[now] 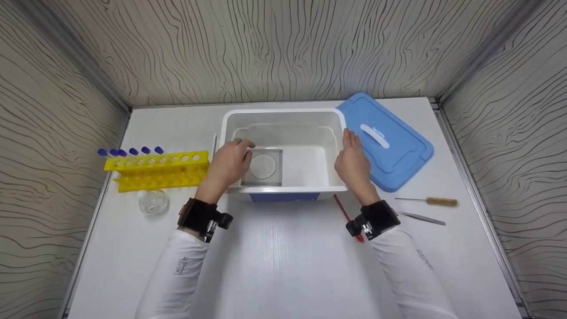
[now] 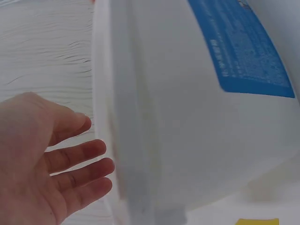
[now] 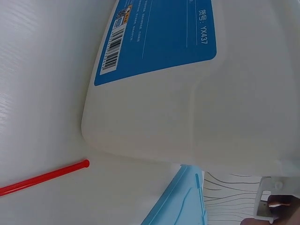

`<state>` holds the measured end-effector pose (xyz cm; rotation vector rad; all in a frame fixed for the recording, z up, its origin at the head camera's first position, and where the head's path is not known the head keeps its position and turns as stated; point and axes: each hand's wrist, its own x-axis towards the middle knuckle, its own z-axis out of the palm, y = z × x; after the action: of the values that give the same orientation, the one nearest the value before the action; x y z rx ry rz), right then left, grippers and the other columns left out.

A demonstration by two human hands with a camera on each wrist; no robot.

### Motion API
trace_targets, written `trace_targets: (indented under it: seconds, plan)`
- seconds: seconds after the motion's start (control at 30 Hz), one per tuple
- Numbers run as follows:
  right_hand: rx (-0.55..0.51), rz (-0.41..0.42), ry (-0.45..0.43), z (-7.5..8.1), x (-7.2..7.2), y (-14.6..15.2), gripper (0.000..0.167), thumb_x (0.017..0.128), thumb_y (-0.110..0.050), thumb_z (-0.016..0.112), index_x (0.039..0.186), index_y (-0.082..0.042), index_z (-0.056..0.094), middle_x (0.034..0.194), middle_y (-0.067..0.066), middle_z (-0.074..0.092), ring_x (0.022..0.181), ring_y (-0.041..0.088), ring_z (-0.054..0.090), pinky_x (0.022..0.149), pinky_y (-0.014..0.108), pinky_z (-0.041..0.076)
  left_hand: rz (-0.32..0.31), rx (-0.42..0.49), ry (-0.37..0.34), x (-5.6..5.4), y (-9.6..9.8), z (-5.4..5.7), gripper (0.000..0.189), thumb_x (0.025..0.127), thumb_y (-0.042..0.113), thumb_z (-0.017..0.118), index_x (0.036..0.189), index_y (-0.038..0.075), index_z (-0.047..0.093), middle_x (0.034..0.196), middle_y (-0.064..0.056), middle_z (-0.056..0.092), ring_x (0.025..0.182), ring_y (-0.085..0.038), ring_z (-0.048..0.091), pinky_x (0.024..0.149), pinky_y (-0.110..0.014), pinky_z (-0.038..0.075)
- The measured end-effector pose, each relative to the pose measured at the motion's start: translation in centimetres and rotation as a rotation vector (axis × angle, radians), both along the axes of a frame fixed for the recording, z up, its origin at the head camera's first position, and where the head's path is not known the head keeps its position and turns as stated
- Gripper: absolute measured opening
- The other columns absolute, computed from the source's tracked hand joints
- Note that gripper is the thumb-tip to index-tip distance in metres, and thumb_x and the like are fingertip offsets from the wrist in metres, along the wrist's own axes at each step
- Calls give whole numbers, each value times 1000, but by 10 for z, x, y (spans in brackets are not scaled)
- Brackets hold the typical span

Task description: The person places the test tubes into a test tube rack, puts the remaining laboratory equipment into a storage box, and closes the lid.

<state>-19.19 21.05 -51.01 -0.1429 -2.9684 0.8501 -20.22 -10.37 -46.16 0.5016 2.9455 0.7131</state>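
Observation:
A white plastic bin stands open in front of me, with a blue label on its near wall. Inside, at the left of its floor, lies a grey square wire gauze with a white round centre. My left hand is over the bin's left rim, close to the gauze; the left wrist view shows its fingers spread and loosely extended, holding nothing. My right hand rests along the bin's right rim with straight fingers. In the right wrist view only part of that hand shows by the bin's white handle.
Left of the bin stand a yellow test tube rack with several blue-capped tubes and a small glass vessel. On the right lie a blue lid, a brown-ended brush, tweezers and a thin red stick.

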Motion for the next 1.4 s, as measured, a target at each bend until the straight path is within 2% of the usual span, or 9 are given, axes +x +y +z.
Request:
trace_targets:
  seconds: [0.17, 0.3, 0.43, 0.57, 0.8, 1.0, 1.17, 1.4]
  plan:
    - [-3, 0, 5, 0, 0, 0, 62, 103, -1, 41, 163, 6, 26, 167, 33, 31, 156, 49, 31, 119, 66, 41, 93, 83, 55, 10, -21, 13, 29, 106, 15, 57, 128, 1, 70, 126, -22, 72, 117, -42, 69, 104, -54, 56]
    - [-21, 2, 1, 0, 1, 3, 62, 104, -1, 40, 163, 7, 24, 167, 35, 30, 157, 50, 29, 121, 66, 38, 186, 154, 58, 20, -43, 22, 32, 108, 19, 55, 131, 1, 68, 131, -22, 71, 119, -41, 69, 105, -54, 57]
    - [-32, -7, -13, 1, 2, 5, 62, 104, -2, 39, 163, 7, 23, 167, 35, 28, 158, 50, 27, 124, 65, 34, 264, 184, 44, 27, -68, 23, 34, 109, 20, 53, 135, 2, 66, 135, -22, 69, 122, -41, 67, 106, -55, 56]
    - [-25, -5, -27, 0, 2, 6, 62, 105, -3, 38, 164, 7, 22, 168, 34, 27, 158, 50, 27, 124, 65, 34, 334, 172, 15, 33, -94, 19, 37, 111, 23, 50, 137, 2, 65, 138, -23, 67, 124, -42, 65, 107, -57, 55]
    - [-16, -5, -25, 0, 2, 5, 63, 104, -3, 39, 164, 6, 23, 167, 34, 29, 157, 50, 29, 121, 67, 38, 432, 109, -15, 46, -129, -1, 40, 111, 26, 48, 137, 1, 65, 137, -24, 68, 120, -42, 65, 104, -58, 55]
    - [-17, -1, -19, 0, 2, 5, 62, 104, -3, 40, 164, 6, 24, 167, 34, 29, 157, 50, 29, 120, 67, 38, 564, 102, -29, 54, -153, -21, 42, 110, 26, 48, 140, -1, 63, 138, -26, 67, 114, -44, 66, 99, -56, 56]
    - [-19, 8, -19, -1, 1, 3, 62, 104, -3, 41, 164, 6, 24, 168, 34, 28, 157, 50, 28, 121, 68, 38, 640, 84, -78, 60, -172, -43, 44, 109, 22, 49, 143, -4, 59, 144, -31, 60, 126, -49, 58, 105, -60, 51]
    - [-14, 11, -16, 0, -1, 1, 63, 104, -2, 41, 164, 7, 23, 168, 33, 29, 158, 48, 28, 123, 65, 35, 685, 71, -155, 63, -190, -73, 51, 107, 23, 47, 148, -6, 51, 149, -37, 49, 138, -55, 46, 111, -67, 44]
